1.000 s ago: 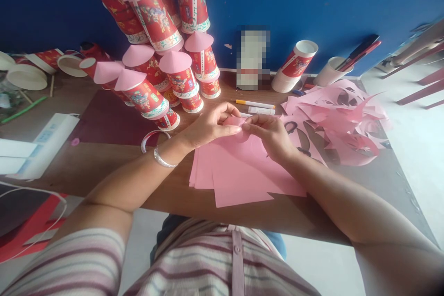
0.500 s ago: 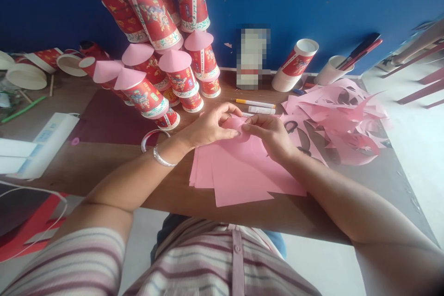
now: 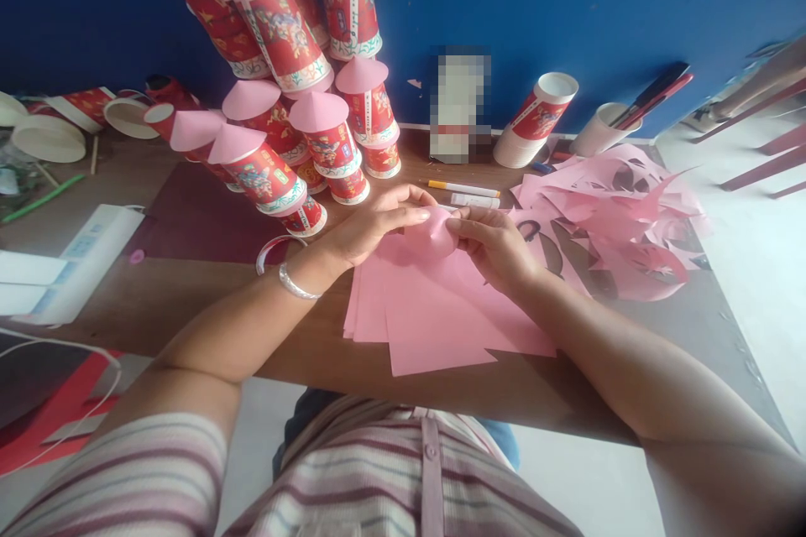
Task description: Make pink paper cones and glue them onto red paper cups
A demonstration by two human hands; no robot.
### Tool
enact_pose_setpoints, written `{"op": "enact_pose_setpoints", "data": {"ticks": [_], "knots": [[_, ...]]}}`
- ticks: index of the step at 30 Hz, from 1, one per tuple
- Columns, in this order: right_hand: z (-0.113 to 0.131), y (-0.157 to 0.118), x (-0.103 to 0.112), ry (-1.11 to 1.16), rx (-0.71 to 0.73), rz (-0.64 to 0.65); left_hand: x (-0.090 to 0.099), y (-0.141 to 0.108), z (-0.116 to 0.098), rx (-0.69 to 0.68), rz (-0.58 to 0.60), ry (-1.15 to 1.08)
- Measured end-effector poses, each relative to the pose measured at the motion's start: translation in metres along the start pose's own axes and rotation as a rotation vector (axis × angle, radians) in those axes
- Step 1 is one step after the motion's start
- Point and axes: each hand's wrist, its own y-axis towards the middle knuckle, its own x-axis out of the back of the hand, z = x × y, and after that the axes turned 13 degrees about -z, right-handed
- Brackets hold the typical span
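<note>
Between my two hands is a small pink paper cone [image 3: 436, 237], its point turned toward me. My left hand [image 3: 371, 226] pinches the cone's left edge between thumb and fingers. On the other side, my right hand [image 3: 494, 242] grips the right edge, thumb on top. Under them lies a stack of pink paper sheets [image 3: 434, 319], the top one with a notched corner. Scissors [image 3: 554, 256] rest on the paper beside my right wrist, partly hidden by the hand. A yellow-and-white pen [image 3: 463, 188] and a white glue stick or marker [image 3: 475, 200] lie just beyond my fingers.
Stacked red paper cups with pink cone tops [image 3: 321, 134] stand at the back left. Pink paper scraps [image 3: 635, 218] pile up at the right. A red-banded cup stack [image 3: 535, 122] and a pen cup [image 3: 604, 130] stand by the blue wall. A white box [image 3: 88, 260] lies left.
The cone has turned between my fingers, and more of its face and point now show. My left thumb has shifted up along its edge.
</note>
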Motion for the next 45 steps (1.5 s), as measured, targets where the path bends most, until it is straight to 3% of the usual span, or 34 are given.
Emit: {"op": "enact_pose_setpoints", "data": {"ticks": [7, 19, 28, 33, 45], "knots": [[-0.0036, -0.0008, 0.0018, -0.017, 0.022, 0.022, -0.0006, 0.0, 0.0021, 0.017, 0.045, -0.039], [-0.0062, -0.0029, 0.0043, -0.186, 0.121, 0.052, -0.0009, -0.0032, 0.0035, -0.07, 0.037, 0.242], [-0.006, -0.003, 0.0035, -0.187, 0.14, 0.03, 0.0003, -0.0029, 0.0028, -0.051, 0.056, 0.157], [-0.0062, -0.0045, 0.0023, -0.232, 0.141, 0.02, -0.0019, -0.0022, 0.0058, -0.104, 0.001, 0.258], [-0.0077, -0.0036, 0.0051, -0.349, 0.196, 0.0, -0.0029, -0.0025, 0.0057, -0.148, 0.026, 0.32]]}}
